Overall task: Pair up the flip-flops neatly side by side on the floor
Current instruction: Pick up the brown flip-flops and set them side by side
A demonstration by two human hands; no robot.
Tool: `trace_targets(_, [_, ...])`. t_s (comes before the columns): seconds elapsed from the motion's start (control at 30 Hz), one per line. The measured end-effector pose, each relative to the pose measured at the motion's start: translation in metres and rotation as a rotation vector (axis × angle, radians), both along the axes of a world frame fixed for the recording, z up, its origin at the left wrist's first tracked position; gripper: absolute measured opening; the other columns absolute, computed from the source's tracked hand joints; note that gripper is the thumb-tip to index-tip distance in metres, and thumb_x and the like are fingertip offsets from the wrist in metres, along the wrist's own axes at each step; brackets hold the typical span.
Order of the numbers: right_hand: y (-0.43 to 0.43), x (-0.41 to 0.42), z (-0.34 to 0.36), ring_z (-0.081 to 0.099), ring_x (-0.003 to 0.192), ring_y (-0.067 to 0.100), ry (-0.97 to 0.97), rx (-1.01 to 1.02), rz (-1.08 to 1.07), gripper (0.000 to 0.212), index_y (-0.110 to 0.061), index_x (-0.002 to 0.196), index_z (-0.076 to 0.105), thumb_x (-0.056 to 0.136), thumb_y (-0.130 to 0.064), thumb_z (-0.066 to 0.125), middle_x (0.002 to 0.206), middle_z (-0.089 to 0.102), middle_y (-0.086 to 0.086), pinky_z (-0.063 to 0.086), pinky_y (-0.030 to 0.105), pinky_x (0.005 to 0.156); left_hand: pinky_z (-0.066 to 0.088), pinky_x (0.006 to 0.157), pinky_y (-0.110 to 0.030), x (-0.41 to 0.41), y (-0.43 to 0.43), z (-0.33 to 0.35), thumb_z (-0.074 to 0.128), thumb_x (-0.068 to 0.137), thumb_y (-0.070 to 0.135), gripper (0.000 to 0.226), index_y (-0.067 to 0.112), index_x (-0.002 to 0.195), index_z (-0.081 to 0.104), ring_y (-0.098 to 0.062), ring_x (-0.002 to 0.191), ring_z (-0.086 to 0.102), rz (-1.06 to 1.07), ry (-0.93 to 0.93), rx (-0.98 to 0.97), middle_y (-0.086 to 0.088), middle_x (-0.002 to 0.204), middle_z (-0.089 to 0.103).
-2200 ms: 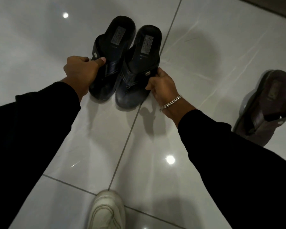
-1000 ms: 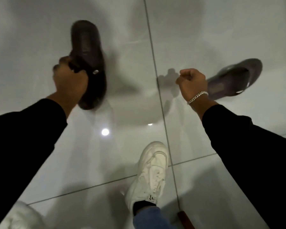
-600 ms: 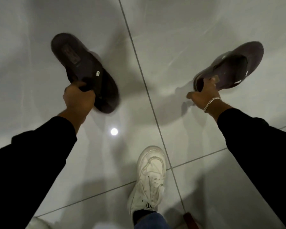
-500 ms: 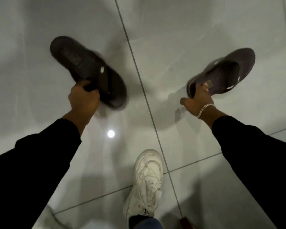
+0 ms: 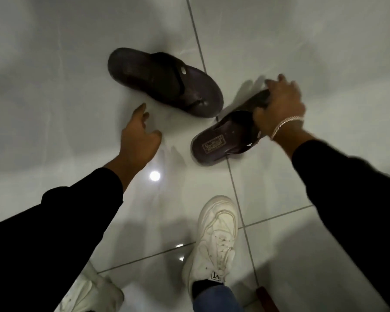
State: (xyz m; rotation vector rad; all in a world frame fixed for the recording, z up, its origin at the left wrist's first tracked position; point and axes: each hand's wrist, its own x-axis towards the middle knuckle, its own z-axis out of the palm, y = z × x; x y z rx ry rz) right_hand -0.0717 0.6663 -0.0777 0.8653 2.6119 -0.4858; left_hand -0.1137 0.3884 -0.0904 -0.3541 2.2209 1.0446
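The left hand (image 5: 140,136) is open and empty, its fingers spread just above the floor (image 5: 54,109), near the first brown flip-flop (image 5: 164,81). That flip-flop lies flat on the tiles. The right hand (image 5: 279,104) grips the front part of the second brown flip-flop (image 5: 225,137), whose heel end points toward the person's white sneaker (image 5: 214,239). The two flip-flops are near each other but at an angle, not side by side.

- The scene is dim, with a grey tone.
- One bright glare spot (image 5: 154,176) shines on the glossy floor (image 5: 54,97).
- Soft shadows lie beside both hands and flip-flops.
- The sleeves are nearly pure black.
- Tile lines bend near the edges.
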Motion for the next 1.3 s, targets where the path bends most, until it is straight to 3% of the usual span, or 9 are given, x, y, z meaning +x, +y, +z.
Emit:
trace_targets(0.1, [0.024,-0.003,-0.007,0.042,0.133,0.041,-0.312,-0.051,0.157,0.052,-0.027,0.135,0.052,0.083,-0.029,0.058,0.146,0.048,0.014,0.039,0.045,0.104,0.043,0.094,-0.028,0.024,-0.008,-0.002,0.059,0.084,0.008,0.055,0.017,0.136,0.045,-0.027,0.113,0.058,0.043,0.004,-0.045,-0.010,0.130,0.058])
trace_targets(0.3, [-0.041,0.031,-0.010,0.064,0.108,0.036,-0.137,-0.142,0.198,0.028,-0.018,0.109,0.071,0.085,-0.029,0.062,0.115,0.072,0.012,0.048,0.034,0.092,0.042,0.103,-0.033,0.073,-0.004,-0.002,0.066,0.084,0.023,0.058,0.015,0.136,0.044,-0.027,0.123,0.053,0.286,-0.161,-0.041,-0.010,0.138,0.052])
trace_targets(0.53, [-0.152,0.050,-0.031,0.064,0.084,0.034,-0.071,-0.171,0.115,0.039,-0.015,0.091,0.072,0.092,-0.047,0.048,0.085,0.073,0.013,0.035,0.027,0.067,0.043,0.106,-0.033,0.057,-0.047,0.001,0.067,0.082,0.020,0.070,0.022,0.144,0.034,-0.012,0.114,0.051,0.686,-0.088,0.084,0.000,0.134,0.051])
trace_targets(0.63, [-0.174,0.030,-0.024,0.065,0.085,0.033,-0.025,-0.206,0.130,0.038,-0.014,0.086,0.072,0.090,-0.045,0.052,0.085,0.074,0.012,0.046,0.031,0.072,0.039,0.100,-0.027,0.049,-0.067,0.000,0.063,0.086,0.021,0.072,0.022,0.148,0.025,-0.015,0.127,0.044,0.668,-0.109,0.096,-0.004,0.153,0.036])
trace_targets(0.8, [-0.152,-0.054,0.000,0.069,0.082,0.030,0.427,-0.112,0.129,0.024,-0.015,0.090,0.072,0.082,-0.032,0.056,0.084,0.076,0.010,0.046,0.030,0.075,0.041,0.105,-0.034,0.051,-0.069,-0.003,0.066,0.083,0.026,0.068,0.014,0.143,0.036,-0.028,0.131,0.047,0.559,-0.185,-0.049,-0.011,0.147,0.044])
trace_targets(0.87, [-0.129,-0.099,-0.004,0.067,0.097,0.029,0.367,-0.095,0.108,0.037,-0.015,0.106,0.068,0.080,-0.038,0.055,0.101,0.074,0.010,0.046,0.029,0.087,0.045,0.092,-0.029,0.056,-0.061,-0.007,0.069,0.080,0.025,0.062,0.011,0.134,0.045,-0.030,0.118,0.055,0.522,-0.181,-0.061,-0.014,0.137,0.050])
trace_targets(0.93, [-0.111,-0.128,-0.012,0.060,0.116,0.027,0.102,-0.147,0.092,0.054,-0.019,0.120,0.060,0.078,-0.052,0.057,0.123,0.067,0.008,0.041,0.026,0.094,0.047,0.083,-0.028,0.056,-0.051,-0.009,0.071,0.079,0.022,0.059,0.009,0.131,0.047,-0.030,0.108,0.059,0.523,-0.159,-0.055,-0.014,0.131,0.048])
trace_targets(1.03, [-0.108,-0.126,-0.028,0.059,0.115,0.029,-0.160,-0.221,0.165,0.052,-0.026,0.111,0.063,0.075,-0.062,0.055,0.122,0.066,0.005,0.041,0.027,0.087,0.047,0.088,-0.030,0.041,-0.043,-0.016,0.071,0.079,0.020,0.061,0.009,0.133,0.045,-0.033,0.112,0.058,0.475,-0.106,-0.108,-0.017,0.130,0.050])
trace_targets(1.3, [-0.133,-0.033,-0.031,0.065,0.108,0.024,0.146,-0.340,-0.128,0.040,-0.024,0.113,0.067,0.078,-0.045,0.066,0.110,0.073,0.002,0.048,0.031,0.096,0.053,0.092,-0.034,-0.025,-0.065,-0.018,0.070,0.075,0.014,0.037,0.012,0.111,0.065,-0.027,0.102,0.066,0.316,0.040,-0.034,-0.010,0.109,0.071])
